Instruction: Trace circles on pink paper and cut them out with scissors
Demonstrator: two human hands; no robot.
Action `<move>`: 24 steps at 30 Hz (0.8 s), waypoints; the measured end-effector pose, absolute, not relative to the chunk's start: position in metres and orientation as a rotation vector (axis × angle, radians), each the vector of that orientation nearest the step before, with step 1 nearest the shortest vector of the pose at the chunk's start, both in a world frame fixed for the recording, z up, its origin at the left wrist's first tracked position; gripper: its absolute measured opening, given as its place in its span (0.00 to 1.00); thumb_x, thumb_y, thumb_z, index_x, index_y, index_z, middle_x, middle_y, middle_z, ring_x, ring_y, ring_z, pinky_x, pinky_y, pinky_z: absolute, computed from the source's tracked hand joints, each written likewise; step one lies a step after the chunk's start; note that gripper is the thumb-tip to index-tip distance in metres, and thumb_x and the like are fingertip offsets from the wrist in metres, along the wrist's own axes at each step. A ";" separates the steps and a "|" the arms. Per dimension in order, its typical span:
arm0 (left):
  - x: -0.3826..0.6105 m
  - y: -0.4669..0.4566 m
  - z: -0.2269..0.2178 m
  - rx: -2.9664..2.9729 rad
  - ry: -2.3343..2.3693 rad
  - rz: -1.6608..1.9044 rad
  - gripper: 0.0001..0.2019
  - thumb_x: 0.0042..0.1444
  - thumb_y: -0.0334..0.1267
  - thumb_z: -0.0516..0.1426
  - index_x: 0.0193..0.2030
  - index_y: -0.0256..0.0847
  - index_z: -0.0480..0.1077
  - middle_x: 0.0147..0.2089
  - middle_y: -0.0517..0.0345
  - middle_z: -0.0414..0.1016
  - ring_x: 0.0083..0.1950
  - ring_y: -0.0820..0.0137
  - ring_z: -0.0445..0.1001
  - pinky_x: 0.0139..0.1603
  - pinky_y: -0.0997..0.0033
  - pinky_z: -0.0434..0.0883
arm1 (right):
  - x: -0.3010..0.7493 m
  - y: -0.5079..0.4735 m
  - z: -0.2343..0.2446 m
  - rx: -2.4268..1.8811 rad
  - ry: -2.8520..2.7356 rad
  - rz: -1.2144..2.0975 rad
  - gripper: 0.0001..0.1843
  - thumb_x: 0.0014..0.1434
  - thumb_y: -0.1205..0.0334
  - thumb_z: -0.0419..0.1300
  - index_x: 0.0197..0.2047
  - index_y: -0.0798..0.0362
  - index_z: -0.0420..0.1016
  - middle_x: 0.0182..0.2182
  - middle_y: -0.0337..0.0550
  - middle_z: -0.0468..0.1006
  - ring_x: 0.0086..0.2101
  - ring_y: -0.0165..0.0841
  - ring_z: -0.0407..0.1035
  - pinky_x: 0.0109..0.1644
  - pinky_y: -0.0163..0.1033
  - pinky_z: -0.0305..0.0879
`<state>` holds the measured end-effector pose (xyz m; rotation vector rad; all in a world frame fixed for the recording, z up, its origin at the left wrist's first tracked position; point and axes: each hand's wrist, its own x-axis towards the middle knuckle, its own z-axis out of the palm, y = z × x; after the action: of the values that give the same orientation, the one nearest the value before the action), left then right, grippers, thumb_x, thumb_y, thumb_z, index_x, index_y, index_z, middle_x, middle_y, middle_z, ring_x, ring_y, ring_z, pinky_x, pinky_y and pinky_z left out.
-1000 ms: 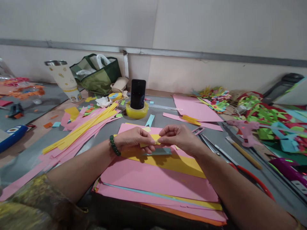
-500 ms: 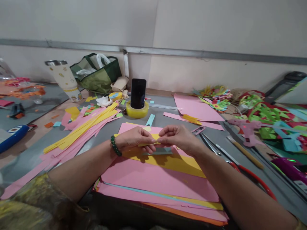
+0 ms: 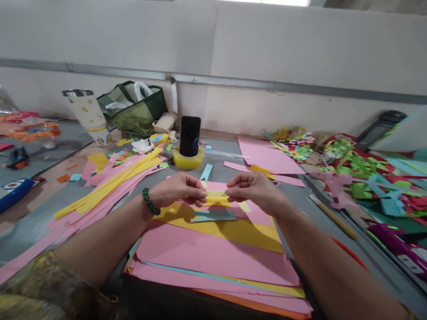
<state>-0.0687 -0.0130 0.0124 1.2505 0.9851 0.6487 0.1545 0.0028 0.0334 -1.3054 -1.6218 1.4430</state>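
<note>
A small folded yellow paper strip (image 3: 216,198) is pinched between both hands, just above a stack of paper sheets (image 3: 213,253) in pink, yellow and orange. My left hand (image 3: 178,190), with a green bead bracelet at the wrist, grips the strip's left end with closed fingers. The strip's right end is pinched in my right hand (image 3: 255,190). A small grey-blue paper piece (image 3: 213,216) lies on the yellow sheet right under the strip.
Long pink and yellow strips (image 3: 106,186) lie at left. A black phone (image 3: 190,136) stands in a yellow tape roll (image 3: 187,161). Behind are a green bag (image 3: 133,106) and a tumbler (image 3: 88,115). A pink glue gun (image 3: 333,184), a stick and coloured cut-outs (image 3: 367,173) fill the right.
The hands have drawn slightly apart, so more of the yellow strip shows between them. The view has tilted and shifted a little.
</note>
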 end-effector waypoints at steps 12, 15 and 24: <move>-0.088 0.000 0.018 1.232 1.073 0.884 0.13 0.45 0.43 0.66 0.33 0.35 0.75 0.33 0.53 0.79 0.32 0.74 0.75 0.35 0.77 0.69 | 0.171 0.015 0.036 -1.208 -1.434 1.340 0.19 0.33 0.57 0.75 0.27 0.56 0.74 0.19 0.38 0.78 0.23 0.31 0.74 0.28 0.32 0.68; -0.073 -0.007 0.016 1.145 1.020 0.905 0.21 0.43 0.43 0.67 0.44 0.38 0.74 0.38 0.52 0.78 0.36 0.72 0.75 0.35 0.75 0.69 | 0.163 0.012 0.033 -1.118 -1.316 1.270 0.20 0.32 0.57 0.75 0.28 0.55 0.74 0.19 0.37 0.77 0.23 0.31 0.74 0.27 0.32 0.67; -0.030 -0.024 -0.004 0.879 0.860 1.189 0.15 0.42 0.45 0.67 0.24 0.32 0.74 0.25 0.56 0.75 0.25 0.79 0.69 0.30 0.80 0.67 | 0.130 -0.013 0.023 -1.146 -1.558 1.167 0.16 0.42 0.54 0.70 0.27 0.54 0.72 0.22 0.37 0.76 0.27 0.33 0.75 0.31 0.35 0.69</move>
<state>-0.0304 -0.0238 -0.0036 0.8790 0.8597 1.1885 0.1295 -0.0126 0.0230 -1.1463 -1.5579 1.1670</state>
